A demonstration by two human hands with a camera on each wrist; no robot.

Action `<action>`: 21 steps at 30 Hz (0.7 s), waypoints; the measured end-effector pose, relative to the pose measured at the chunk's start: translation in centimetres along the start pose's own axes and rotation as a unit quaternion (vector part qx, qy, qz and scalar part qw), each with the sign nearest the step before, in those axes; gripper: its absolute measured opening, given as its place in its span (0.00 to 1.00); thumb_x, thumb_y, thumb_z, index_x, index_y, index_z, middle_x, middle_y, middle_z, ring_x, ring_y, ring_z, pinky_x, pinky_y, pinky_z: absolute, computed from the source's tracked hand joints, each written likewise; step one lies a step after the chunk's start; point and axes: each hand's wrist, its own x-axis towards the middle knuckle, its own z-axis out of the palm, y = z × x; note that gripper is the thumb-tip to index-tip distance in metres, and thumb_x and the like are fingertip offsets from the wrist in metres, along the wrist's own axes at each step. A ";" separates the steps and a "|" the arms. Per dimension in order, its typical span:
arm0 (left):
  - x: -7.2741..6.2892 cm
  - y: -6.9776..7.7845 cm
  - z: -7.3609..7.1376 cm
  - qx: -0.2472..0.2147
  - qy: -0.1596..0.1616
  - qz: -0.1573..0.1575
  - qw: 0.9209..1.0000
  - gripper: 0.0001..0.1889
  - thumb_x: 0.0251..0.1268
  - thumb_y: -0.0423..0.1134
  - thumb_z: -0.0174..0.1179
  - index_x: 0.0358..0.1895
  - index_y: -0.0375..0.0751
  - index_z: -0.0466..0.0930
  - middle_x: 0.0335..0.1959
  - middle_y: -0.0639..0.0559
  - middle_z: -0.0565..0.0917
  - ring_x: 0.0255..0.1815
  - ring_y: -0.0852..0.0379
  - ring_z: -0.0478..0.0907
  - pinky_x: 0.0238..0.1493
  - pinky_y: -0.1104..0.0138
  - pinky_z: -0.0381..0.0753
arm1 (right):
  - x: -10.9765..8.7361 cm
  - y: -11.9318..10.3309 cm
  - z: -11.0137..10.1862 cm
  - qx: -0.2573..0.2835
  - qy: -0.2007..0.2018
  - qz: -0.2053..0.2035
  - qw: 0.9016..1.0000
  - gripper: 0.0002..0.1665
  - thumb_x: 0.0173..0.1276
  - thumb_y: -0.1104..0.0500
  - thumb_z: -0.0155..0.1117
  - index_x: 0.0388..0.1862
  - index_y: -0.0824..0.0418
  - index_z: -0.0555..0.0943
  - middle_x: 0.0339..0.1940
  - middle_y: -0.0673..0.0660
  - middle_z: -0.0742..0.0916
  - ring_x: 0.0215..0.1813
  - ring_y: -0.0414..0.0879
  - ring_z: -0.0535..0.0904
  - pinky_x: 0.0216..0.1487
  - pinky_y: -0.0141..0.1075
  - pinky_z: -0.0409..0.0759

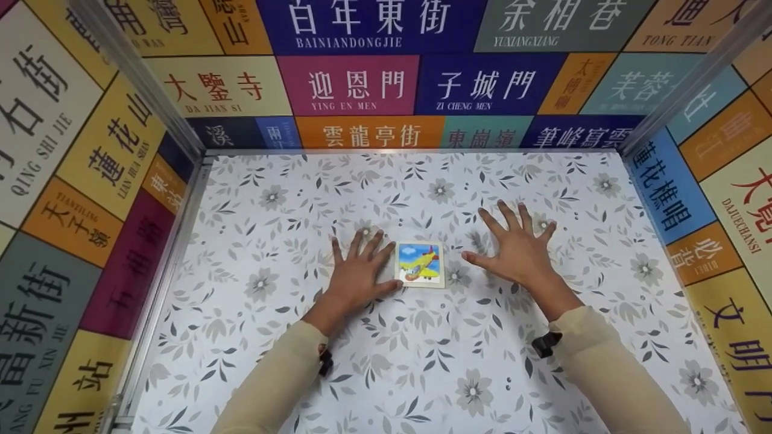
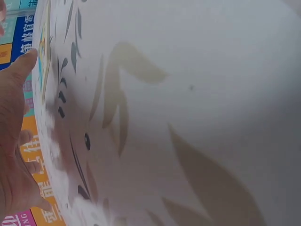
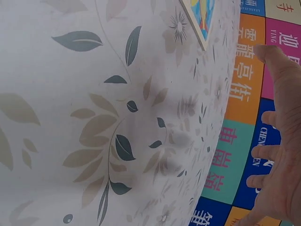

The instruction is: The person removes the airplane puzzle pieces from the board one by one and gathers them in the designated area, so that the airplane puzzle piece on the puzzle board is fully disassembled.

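Observation:
A small square picture tile [image 1: 420,265] with a pale border and a yellow airplane on blue sky lies flat near the middle of the table. Just left of it is my left hand [image 1: 357,271], fingers spread, with the thumb and index fingertips at the tile's left edge; whether they touch it I cannot tell. My right hand [image 1: 520,250] is spread wide to the right of the tile, apart from it and holding nothing. In the right wrist view the tile's corner [image 3: 201,21] shows at the top, clear of the right hand [image 3: 282,141].
A white tablecloth [image 1: 470,337] printed with grey leaves and flowers covers the table. Walls of colourful panels with Chinese lettering [image 1: 356,84] enclose the back and both sides. A metal rail [image 1: 416,150] runs along the back edge.

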 end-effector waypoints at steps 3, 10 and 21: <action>0.0 0.3 0.4 -0.002 -0.005 0.010 1.000 0.47 0.74 0.80 0.53 0.91 0.68 0.57 0.94 0.54 0.52 0.95 0.34 0.42 0.82 0.18 0.35 | 0.0 -0.2 0.3 -0.002 -0.005 0.000 1.000 0.67 0.65 0.10 0.58 0.94 0.42 0.57 0.95 0.61 0.55 0.94 0.74 0.42 0.72 0.94 0.36; 0.3 0.7 1.2 -0.002 -0.025 0.029 0.999 0.43 0.78 0.76 0.51 0.90 0.71 0.56 0.95 0.57 0.50 0.95 0.34 0.42 0.81 0.17 0.33 | -0.3 -0.4 0.7 0.004 -0.003 -0.001 1.000 0.66 0.65 0.12 0.60 0.93 0.42 0.59 0.95 0.62 0.57 0.93 0.73 0.43 0.73 0.94 0.35; 0.5 1.1 1.0 -0.007 -0.026 0.037 0.999 0.41 0.81 0.75 0.50 0.91 0.70 0.55 0.95 0.60 0.50 0.95 0.34 0.43 0.80 0.15 0.33 | -0.2 -0.7 1.1 0.006 -0.002 -0.009 1.000 0.66 0.64 0.12 0.61 0.93 0.43 0.61 0.94 0.62 0.59 0.93 0.73 0.46 0.73 0.94 0.38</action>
